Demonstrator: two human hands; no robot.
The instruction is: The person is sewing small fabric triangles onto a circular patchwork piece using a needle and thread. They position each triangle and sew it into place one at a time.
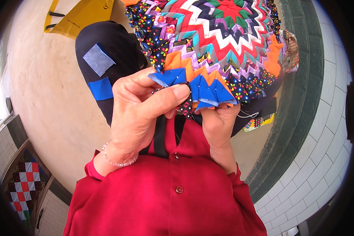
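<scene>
A round patchwork piece of folded, pointed fabric scraps point(224, 38) lies over my lap, with a red star at its centre and zigzag rings around it. Along its near edge run blue folded points point(211, 90) over orange ones. My left hand point(138, 97) pinches a small black fabric piece with white dots point(186, 106) between thumb and fingers at this edge, beside the blue folds. Under the blue points, my right hand point(221, 121) grips the near edge from below; its fingertips are hidden by the cloth. White thread point(248, 115) trails to the right of it.
A grey-blue fabric square point(98, 60) and a bright blue one point(100, 89) lie on my dark-clothed left leg. A yellow bag point(85, 17) is on the floor at the upper left. Dark stone edging point(305, 73) and a tiled wall point(327, 97) stand at the right.
</scene>
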